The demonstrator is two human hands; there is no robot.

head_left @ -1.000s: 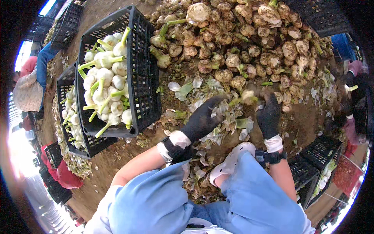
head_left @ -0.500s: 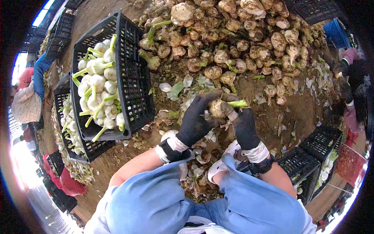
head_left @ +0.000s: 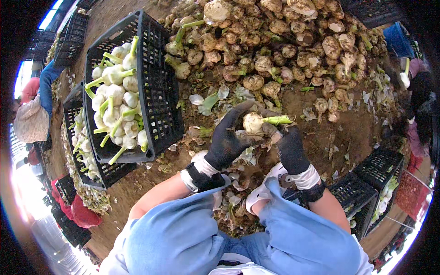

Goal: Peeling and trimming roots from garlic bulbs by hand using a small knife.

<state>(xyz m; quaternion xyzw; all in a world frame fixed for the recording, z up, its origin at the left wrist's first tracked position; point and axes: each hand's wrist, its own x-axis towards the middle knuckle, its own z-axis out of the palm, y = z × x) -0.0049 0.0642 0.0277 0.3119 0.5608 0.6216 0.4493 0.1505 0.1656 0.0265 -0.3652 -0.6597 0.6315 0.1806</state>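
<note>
Over the ground in front of me, a garlic bulb point(head_left: 253, 123) with a short green stem pointing right sits between my two hands. My left hand point(head_left: 229, 142), in a dirty black glove, curves round the bulb's left side, thumb along its near side and fingers reaching beyond it. At the stem side, my right hand point(head_left: 289, 145), also black-gloved, has its thumb pressed near the stem's base; its other fingers are partly hidden. The bulb's face looks pale and clean. Beyond lies a heap of soil-covered garlic point(head_left: 275, 50).
A black crate point(head_left: 158, 91) of cleaned garlic stands at my left, another crate point(head_left: 114, 173) beside it. Black crates point(head_left: 350, 195) are stacked at right. Peeled skins point(head_left: 211, 101) litter the soil. At far right, a co-worker's gloved hand is by a white garlic point(head_left: 405, 78); a blue bucket point(head_left: 395, 37) stands behind.
Between my hands, the bulb now shows a paler, cleaner side. My left fingers have spread wider, uncovering more of it. A white garlic has come into sight by the co-worker at right.
</note>
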